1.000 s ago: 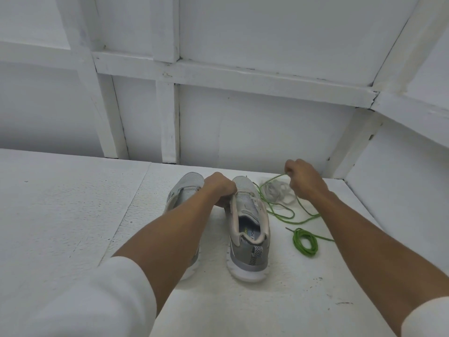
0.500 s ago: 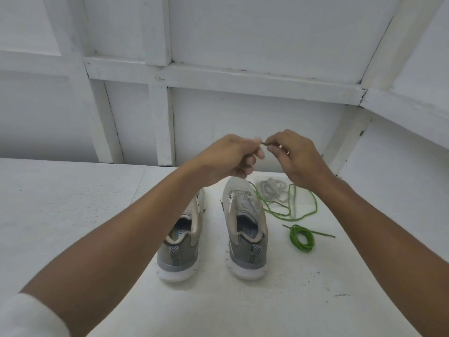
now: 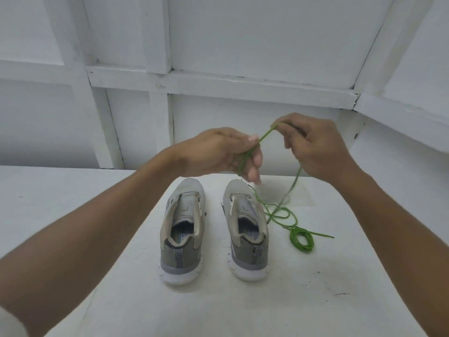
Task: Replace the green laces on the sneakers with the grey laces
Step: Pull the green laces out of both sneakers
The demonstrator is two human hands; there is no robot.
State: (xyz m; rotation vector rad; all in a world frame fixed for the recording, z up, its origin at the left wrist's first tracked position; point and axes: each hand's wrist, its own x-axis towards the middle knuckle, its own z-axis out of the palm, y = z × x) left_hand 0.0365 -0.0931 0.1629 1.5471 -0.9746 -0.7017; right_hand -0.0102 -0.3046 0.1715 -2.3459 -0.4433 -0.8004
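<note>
Gripped green lace [image 3: 266, 135] between left hand [image 3: 216, 152] and right hand [image 3: 315, 147], fingers [image 3: 254, 162] of both clenched on it, probably to coil it away.

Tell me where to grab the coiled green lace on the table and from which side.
Pinch its bundled ring at the near right edge, coming down from above. The coiled green lace lies flat on the table; the right sneaker stands to its left, and the other green lace loops just beyond it.

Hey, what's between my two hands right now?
In the head view, a short stretch of the green lace runs straight from your left hand up to your right hand; nothing else lies between them.
</note>
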